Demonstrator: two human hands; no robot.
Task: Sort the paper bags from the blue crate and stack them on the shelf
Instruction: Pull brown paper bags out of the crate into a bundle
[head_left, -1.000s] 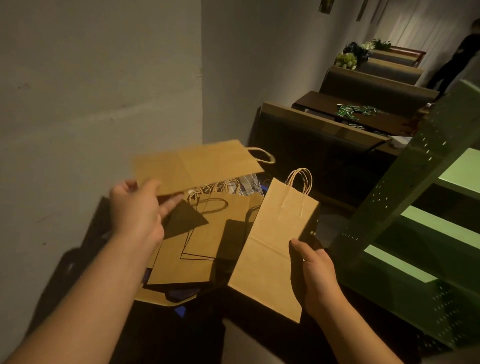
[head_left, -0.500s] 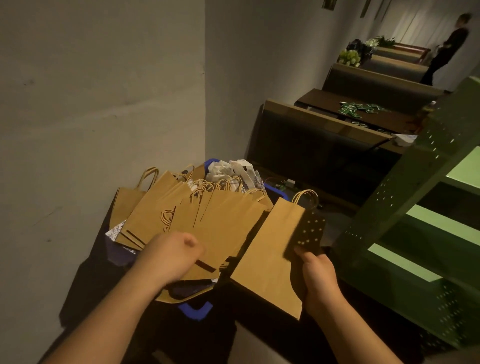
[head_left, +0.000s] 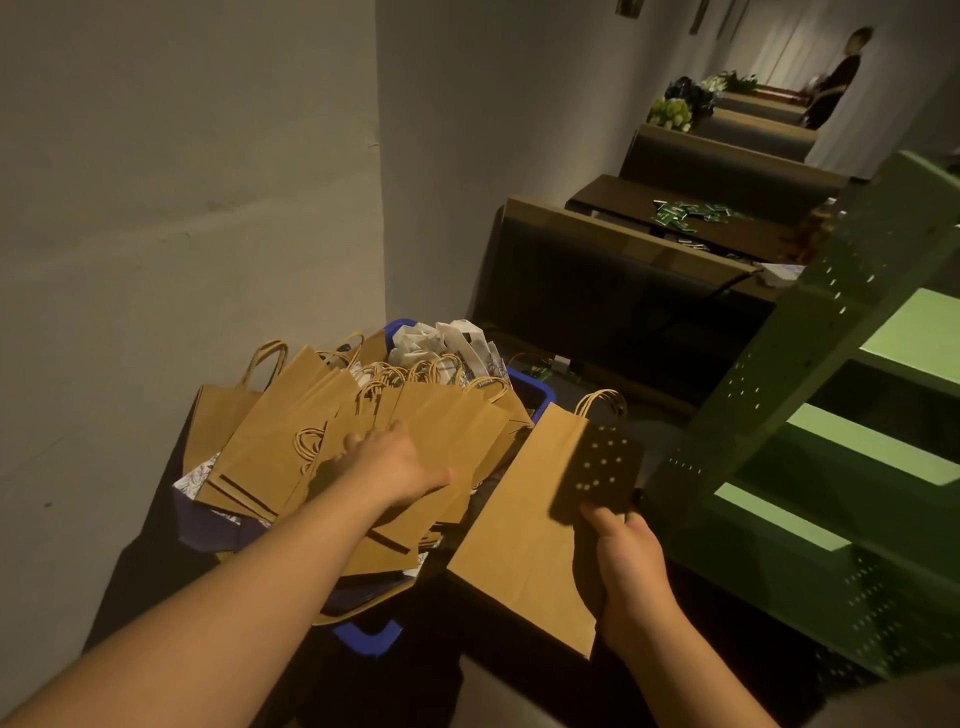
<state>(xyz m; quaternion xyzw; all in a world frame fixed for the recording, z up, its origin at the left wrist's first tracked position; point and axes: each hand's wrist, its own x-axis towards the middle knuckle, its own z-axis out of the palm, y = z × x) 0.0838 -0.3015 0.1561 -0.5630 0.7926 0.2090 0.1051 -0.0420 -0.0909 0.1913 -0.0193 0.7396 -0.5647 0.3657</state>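
Note:
A blue crate (head_left: 535, 391) against the wall overflows with flat brown paper bags (head_left: 270, 447) with twisted handles; white bags (head_left: 447, 343) show at its far end. My left hand (head_left: 389, 470) lies palm down on the brown pile, fingers spread across the top bags. My right hand (head_left: 626, 566) grips the lower right edge of one flat brown paper bag (head_left: 519, 519), held to the right of the crate with its handle pointing away. A green metal shelf (head_left: 841, 447) with perforated uprights stands at the right.
A grey wall (head_left: 182, 208) runs along the left. Dark booth seats (head_left: 597, 291) and a table with green packets (head_left: 685, 213) lie beyond the crate. A person (head_left: 836, 78) stands far back at the right. The floor below is dark.
My left hand put the bag it held up back down and now presses flat on the pile, reaching further across it. The right hand keeps its bag almost still.

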